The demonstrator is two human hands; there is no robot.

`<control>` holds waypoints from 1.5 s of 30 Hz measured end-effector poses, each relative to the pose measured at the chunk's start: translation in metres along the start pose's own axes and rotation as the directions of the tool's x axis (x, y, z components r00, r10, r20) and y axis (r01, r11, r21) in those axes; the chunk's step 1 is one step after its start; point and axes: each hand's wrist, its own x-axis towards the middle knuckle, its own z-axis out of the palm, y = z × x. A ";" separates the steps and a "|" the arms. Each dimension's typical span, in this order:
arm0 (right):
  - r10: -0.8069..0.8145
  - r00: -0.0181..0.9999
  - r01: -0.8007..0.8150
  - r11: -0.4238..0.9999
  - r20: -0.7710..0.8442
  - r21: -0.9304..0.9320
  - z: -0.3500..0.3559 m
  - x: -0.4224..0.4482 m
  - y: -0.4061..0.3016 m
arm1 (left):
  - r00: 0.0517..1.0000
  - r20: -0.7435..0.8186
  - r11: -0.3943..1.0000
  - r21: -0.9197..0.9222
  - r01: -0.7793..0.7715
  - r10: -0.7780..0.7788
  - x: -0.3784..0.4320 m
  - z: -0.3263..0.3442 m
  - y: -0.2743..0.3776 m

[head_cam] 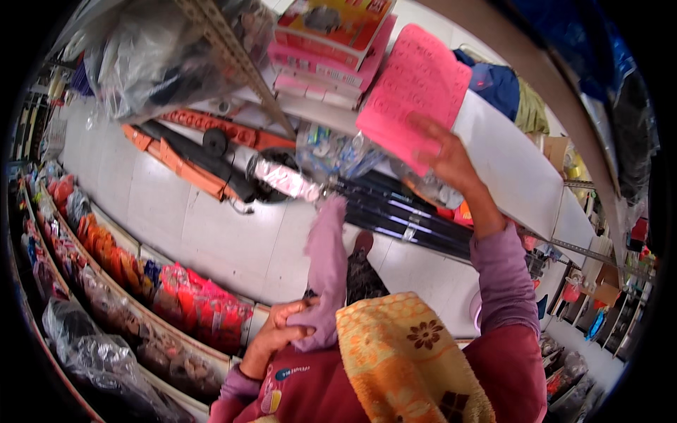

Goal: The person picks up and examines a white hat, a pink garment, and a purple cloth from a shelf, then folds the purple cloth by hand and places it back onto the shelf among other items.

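Observation:
My left hand (pixel 280 330) is closed around the lower end of a long mauve cloth (pixel 327 264), near my chest. The cloth hangs in front of me, its frayed end away from me. My right hand (pixel 444 153) lies with spread fingers on a bright pink folded sheet with printed marks (pixel 418 90). That sheet rests on a white shelf (pixel 508 164); whether the fingers grip it cannot be told. Beside it stands a stack of pink and red boxes (pixel 333 47). A yellow towel with flower patterns (pixel 407 354) hangs over my front.
Below the shelf are black tubes (pixel 402 209), a clear bag of small items (pixel 338 150) and orange tool-like parts (pixel 185 164) on the floor. A perforated metal post (pixel 238 58) rises beside the boxes. Low shelves with bagged goods (pixel 195 301) line the left; a large plastic bag (pixel 153 63) sits upper left.

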 end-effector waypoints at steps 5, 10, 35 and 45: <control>-0.340 0.831 0.444 0.882 0.440 -0.158 0.066 -0.076 -0.036 | 0.969 0.242 0.995 0.089 0.035 -0.056 0.013 0.018 0.026; -0.174 0.910 0.252 0.953 0.375 -0.169 0.063 -0.096 0.005 | 0.895 0.446 0.949 0.280 -0.146 0.006 0.025 0.037 0.035; -0.252 0.781 0.054 0.939 -0.571 -0.341 -0.050 0.209 0.106 | 0.988 0.155 0.959 -0.277 0.055 -0.012 0.005 0.072 0.027; -0.198 0.789 0.007 0.949 -0.582 -0.314 -0.054 0.204 0.111 | 0.963 0.257 0.936 -0.352 0.012 0.085 0.014 0.056 0.009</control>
